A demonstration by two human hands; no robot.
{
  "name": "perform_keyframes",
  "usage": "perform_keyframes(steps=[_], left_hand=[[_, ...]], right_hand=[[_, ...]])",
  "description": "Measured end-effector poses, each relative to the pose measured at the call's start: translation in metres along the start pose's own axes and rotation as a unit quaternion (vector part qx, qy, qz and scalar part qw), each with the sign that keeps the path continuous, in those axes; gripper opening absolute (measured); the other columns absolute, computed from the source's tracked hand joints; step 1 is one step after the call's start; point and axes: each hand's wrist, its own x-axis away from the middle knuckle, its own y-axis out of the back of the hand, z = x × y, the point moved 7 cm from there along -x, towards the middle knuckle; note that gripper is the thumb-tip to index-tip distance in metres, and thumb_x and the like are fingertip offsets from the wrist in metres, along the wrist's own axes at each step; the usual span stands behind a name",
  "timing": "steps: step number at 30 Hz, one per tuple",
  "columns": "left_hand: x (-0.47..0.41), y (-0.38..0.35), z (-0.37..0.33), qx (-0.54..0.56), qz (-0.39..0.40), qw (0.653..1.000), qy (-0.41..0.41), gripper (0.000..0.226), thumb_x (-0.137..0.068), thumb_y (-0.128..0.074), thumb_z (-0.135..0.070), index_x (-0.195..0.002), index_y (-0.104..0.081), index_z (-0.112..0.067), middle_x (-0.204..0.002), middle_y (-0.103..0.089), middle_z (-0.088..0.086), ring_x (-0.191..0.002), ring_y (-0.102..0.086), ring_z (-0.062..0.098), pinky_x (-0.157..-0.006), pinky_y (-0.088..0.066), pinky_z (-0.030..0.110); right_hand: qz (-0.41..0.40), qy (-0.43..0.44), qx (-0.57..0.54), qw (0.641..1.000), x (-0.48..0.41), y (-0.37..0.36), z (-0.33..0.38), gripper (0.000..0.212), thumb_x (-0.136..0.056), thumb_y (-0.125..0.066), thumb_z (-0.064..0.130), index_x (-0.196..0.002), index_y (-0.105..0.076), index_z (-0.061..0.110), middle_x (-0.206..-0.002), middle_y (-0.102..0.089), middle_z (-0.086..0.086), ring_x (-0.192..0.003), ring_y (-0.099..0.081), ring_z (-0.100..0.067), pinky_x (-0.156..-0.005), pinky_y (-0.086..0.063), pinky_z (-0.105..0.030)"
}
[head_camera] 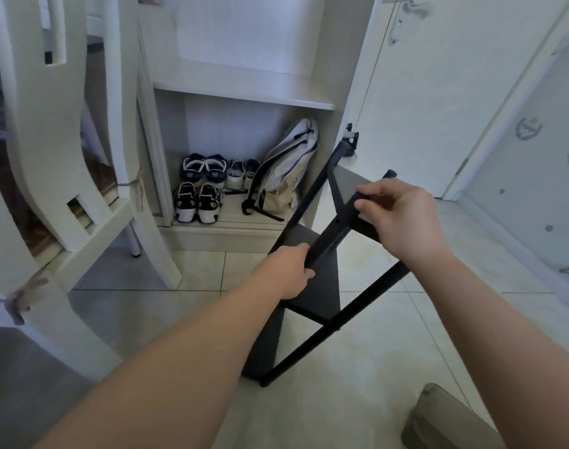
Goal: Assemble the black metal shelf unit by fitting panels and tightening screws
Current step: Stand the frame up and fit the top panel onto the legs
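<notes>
**Both hands on the tilted shelf unit**

At your far left stands a white painted chair (59,157) with curved, cut-out slats. Next to it, the open white cupboard (244,92) holds six shoes (197,202) on its bottom board, in three pairs, and one soft beige-and-white backpack (286,170) leaning against its right wall.

Your left hand (289,270) has its fingers wrapped round a slim, square-edged post (328,238) of the black metal shelf unit (312,290). The unit sits tilted on the glossy pale floor tiles (390,351) in front of the cupboard, between your forearms, and shows two flat matte panels.

Your right hand (403,218) pinches the edge of the upper panel (351,186), thumb below, fingers curled over the top.

Behind it is a smooth white door (422,108) with one metal handle, and at the lower right one padded beige cushion (438,419).
</notes>
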Motion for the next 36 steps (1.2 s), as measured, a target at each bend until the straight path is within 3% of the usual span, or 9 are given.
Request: perform_keyframes(steps=[2,7,12,18,21,24,27,33,36], left_hand=[[-0.004,-0.011,-0.023,-0.019,0.002,1.000,-0.023,0.023,-0.099,-0.055,-0.034,-0.116,-0.049,-0.019,-0.099,-0.059,0.004,-0.080,-0.056,0.020,-0.069,-0.049,0.035],[-0.021,-0.062,-0.066,-0.089,0.033,0.994,-0.052,0.029,-0.101,-0.054,-0.035,-0.120,-0.051,-0.014,-0.113,-0.060,0.009,-0.098,-0.060,0.029,-0.078,-0.051,0.040],[-0.047,-0.140,-0.090,-0.217,0.114,0.968,-0.055,0.028,-0.101,-0.054,-0.035,-0.119,-0.052,-0.015,-0.105,-0.061,0.006,-0.084,-0.056,0.023,-0.072,-0.052,0.038],[-0.087,-0.219,-0.120,-0.322,0.196,0.921,-0.099,0.026,-0.099,-0.056,-0.032,-0.120,-0.054,-0.017,-0.093,-0.052,0.002,-0.083,-0.056,0.023,-0.066,-0.046,0.037],[-0.103,-0.257,-0.115,-0.365,0.221,0.897,-0.120,0.023,-0.099,-0.056,-0.030,-0.119,-0.055,-0.019,-0.091,-0.054,0.001,-0.084,-0.059,0.023,-0.062,-0.046,0.035],[-0.114,-0.286,-0.094,-0.379,0.233,0.886,-0.128,0.019,-0.098,-0.056,-0.026,-0.116,-0.058,-0.020,-0.093,-0.057,0.000,-0.082,-0.060,0.023,-0.062,-0.045,0.035],[-0.123,-0.297,-0.064,-0.382,0.233,0.887,-0.117,0.015,-0.098,-0.056,-0.027,-0.112,-0.058,-0.020,-0.094,-0.059,0.001,-0.081,-0.058,0.023,-0.065,-0.046,0.036],[-0.132,-0.308,0.006,-0.375,0.246,0.891,-0.079,0.015,-0.099,-0.054,-0.028,-0.112,-0.056,-0.021,-0.092,-0.056,0.001,-0.076,-0.054,0.023,-0.062,-0.042,0.036],[-0.129,-0.310,0.031,-0.364,0.254,0.894,-0.058,0.014,-0.099,-0.054,-0.025,-0.112,-0.055,-0.020,-0.090,-0.054,0.002,-0.075,-0.054,0.024,-0.061,-0.041,0.037]], right_hand=[[-0.013,-0.037,0.014,0.999,0.001,0.025,-0.026,0.013,-0.091,-0.072,0.014,-0.099,-0.074,0.024,-0.089,-0.068,0.016,-0.077,-0.062,0.009,-0.068,-0.040,-0.001],[-0.065,-0.140,0.012,0.988,0.023,0.067,-0.119,0.011,-0.091,-0.072,0.013,-0.092,-0.074,0.024,-0.083,-0.067,0.021,-0.075,-0.062,0.010,-0.064,-0.040,-0.001],[-0.069,-0.277,-0.005,0.958,0.064,0.074,-0.251,0.016,-0.092,-0.068,0.010,-0.083,-0.070,0.023,-0.079,-0.067,0.010,-0.074,-0.062,-0.013,-0.066,-0.045,-0.024],[-0.055,-0.402,-0.046,0.913,0.106,0.071,-0.376,0.014,-0.094,-0.065,0.013,-0.099,-0.070,0.024,-0.090,-0.069,0.005,-0.083,-0.066,-0.018,-0.072,-0.048,-0.028],[-0.034,-0.452,-0.050,0.890,0.124,0.055,-0.423,0.016,-0.094,-0.061,0.012,-0.094,-0.075,0.018,-0.092,-0.074,-0.004,-0.089,-0.071,-0.025,-0.072,-0.055,-0.032],[-0.004,-0.490,-0.060,0.869,0.136,0.026,-0.452,0.023,-0.089,-0.062,0.012,-0.072,-0.075,0.020,-0.089,-0.075,-0.017,-0.090,-0.073,-0.037,-0.090,-0.058,-0.052],[0.010,-0.503,-0.084,0.860,0.136,-0.006,-0.469,0.016,-0.085,-0.062,0.010,-0.072,-0.070,0.006,-0.095,-0.071,-0.027,-0.100,-0.067,-0.049,-0.091,-0.052,-0.065],[0.068,-0.509,-0.106,0.851,0.126,-0.076,-0.478,0.026,-0.087,-0.062,0.009,-0.066,-0.073,0.019,-0.098,-0.072,-0.023,-0.098,-0.069,-0.043,-0.095,-0.053,-0.060],[0.109,-0.501,-0.101,0.852,0.125,-0.103,-0.476,0.014,-0.085,-0.060,0.011,-0.077,-0.072,0.010,-0.108,-0.067,-0.029,-0.094,-0.068,-0.041,-0.098,-0.050,-0.062]])
